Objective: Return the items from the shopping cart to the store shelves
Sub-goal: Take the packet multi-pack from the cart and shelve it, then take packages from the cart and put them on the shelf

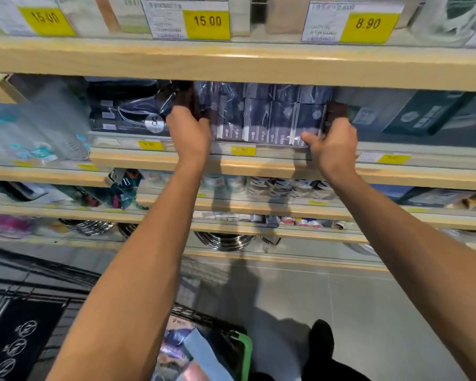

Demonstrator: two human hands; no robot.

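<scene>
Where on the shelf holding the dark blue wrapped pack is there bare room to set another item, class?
Little bare room shows. The dark blue plastic-wrapped multipack, gripped by the left hand and right hand, sits tight against the dark navy bagged item. The only bare patch lies in front of the teal box, along the wooden shelf edge.

The wrapped multipack (270, 116) sat at the front edge of the middle shelf (259, 165), between the left hand (188, 132) and the right hand (333, 145); another pack (127, 111) lay to its left, boxes (423, 111) to its right; the cart (217, 350) stood below.
</scene>
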